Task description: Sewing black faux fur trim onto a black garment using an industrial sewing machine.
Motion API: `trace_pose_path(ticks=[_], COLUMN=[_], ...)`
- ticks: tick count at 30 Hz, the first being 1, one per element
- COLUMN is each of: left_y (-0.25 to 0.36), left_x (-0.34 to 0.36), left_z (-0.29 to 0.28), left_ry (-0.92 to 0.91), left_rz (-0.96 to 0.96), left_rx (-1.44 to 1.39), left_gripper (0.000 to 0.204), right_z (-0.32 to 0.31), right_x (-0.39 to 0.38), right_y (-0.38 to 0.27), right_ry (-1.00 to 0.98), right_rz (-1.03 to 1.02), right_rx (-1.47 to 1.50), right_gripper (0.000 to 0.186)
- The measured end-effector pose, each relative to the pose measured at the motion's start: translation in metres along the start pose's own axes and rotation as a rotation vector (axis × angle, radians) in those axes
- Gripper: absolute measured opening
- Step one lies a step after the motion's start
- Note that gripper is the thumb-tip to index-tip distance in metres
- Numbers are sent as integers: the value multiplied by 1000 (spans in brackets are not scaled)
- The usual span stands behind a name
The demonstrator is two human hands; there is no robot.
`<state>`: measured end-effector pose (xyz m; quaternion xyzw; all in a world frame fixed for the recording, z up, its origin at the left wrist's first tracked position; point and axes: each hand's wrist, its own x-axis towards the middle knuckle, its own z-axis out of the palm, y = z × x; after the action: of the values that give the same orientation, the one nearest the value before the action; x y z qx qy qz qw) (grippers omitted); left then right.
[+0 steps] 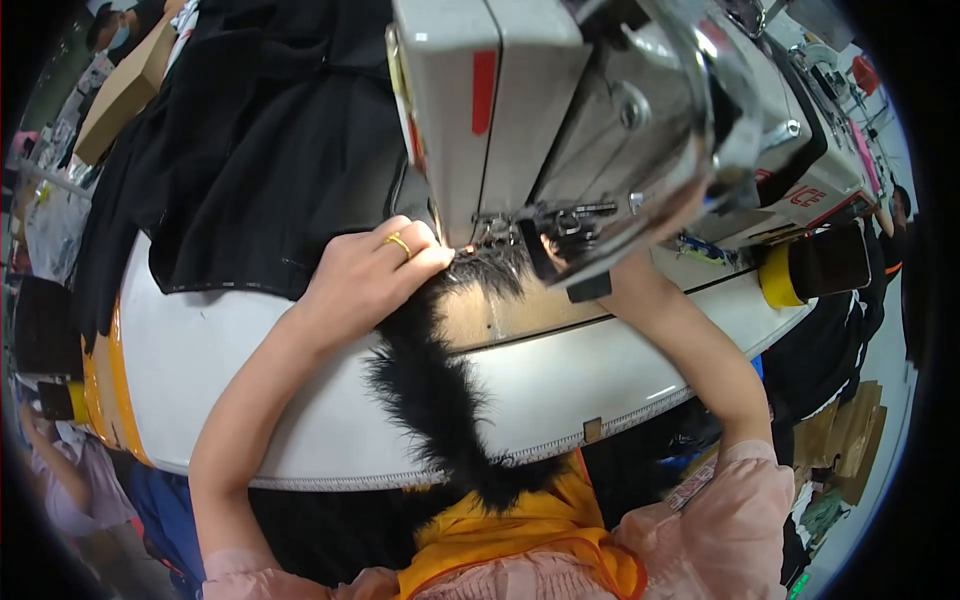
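Note:
My left hand (372, 268), with a gold ring on one finger, is closed on a black fluffy trim (428, 390) right beside the sewing machine's needle area. The trim runs from under the sewing machine (490, 120) across the table edge and down to my lap. A tuft of it lies in front of the presser foot. On the other side of the needle area is my right hand (628, 285). Its fingers are mostly hidden behind the machine's shiny front parts, so what they touch cannot be made out.
Black cloth (270, 150) is heaped on the white table (230, 380) at the left. A measuring tape (640, 425) follows the table's front edge. At the right stands a yellow-and-black round holder (785, 275). A cardboard box (130, 90) and other people are farther off.

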<state>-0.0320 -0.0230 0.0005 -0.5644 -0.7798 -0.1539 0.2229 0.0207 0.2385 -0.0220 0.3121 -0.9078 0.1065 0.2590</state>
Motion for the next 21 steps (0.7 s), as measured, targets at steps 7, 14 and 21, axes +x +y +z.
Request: trace_pose_path(ticks=[7,14,21], left_y=[-4,1,19], left_x=[1,8,11], left_z=[14,8,12], left_ry=[77,44,32], left_rz=[-57,35,-46], left_rx=[-146,91,237], left_gripper=[18,19,11], right_z=[1,2,-7], right_x=[-4,1,0], right_y=[2,3,-8], right_ry=[-70,-2,14], right_rz=[55,34,201], right_rx=[-119,-133,33], right_gripper=[14,12,10])
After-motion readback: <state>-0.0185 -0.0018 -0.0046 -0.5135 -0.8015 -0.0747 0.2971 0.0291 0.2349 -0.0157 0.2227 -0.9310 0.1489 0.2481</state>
